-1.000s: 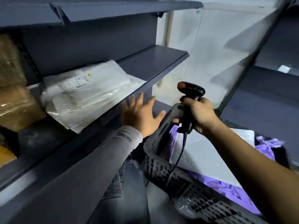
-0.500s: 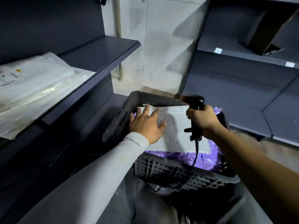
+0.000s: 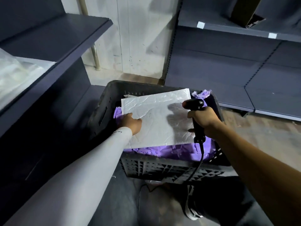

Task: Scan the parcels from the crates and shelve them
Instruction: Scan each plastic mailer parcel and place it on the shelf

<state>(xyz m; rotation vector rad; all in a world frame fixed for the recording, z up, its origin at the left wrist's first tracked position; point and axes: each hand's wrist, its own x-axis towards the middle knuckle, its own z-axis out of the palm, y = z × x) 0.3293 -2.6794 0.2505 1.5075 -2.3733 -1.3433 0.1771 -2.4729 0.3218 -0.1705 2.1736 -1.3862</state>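
Observation:
A dark plastic crate [image 3: 112,101] stands on the floor in front of me. On top of its contents lies a flat white padded parcel [image 3: 159,118], with purple bags [image 3: 171,152] under it. My left hand [image 3: 130,123] grips the parcel's left edge, its fingers hidden beneath the parcel. My right hand [image 3: 203,119] holds a black corded barcode scanner [image 3: 195,106] upright over the parcel's right side, its head turned left.
A grey shelf [image 3: 68,41] on the left carries clear plastic-wrapped parcels [image 3: 17,74]. More grey shelving [image 3: 236,66] runs along the right, with a dark box [image 3: 244,12] on its upper level. A pale wall stands behind the crate. My knees and a shoe [image 3: 192,207] are below.
My view has swung from the left shelf down to the crate. My left hand left the shelf, came down on the white parcel and slid to its left edge. The scanner stayed in my right hand.

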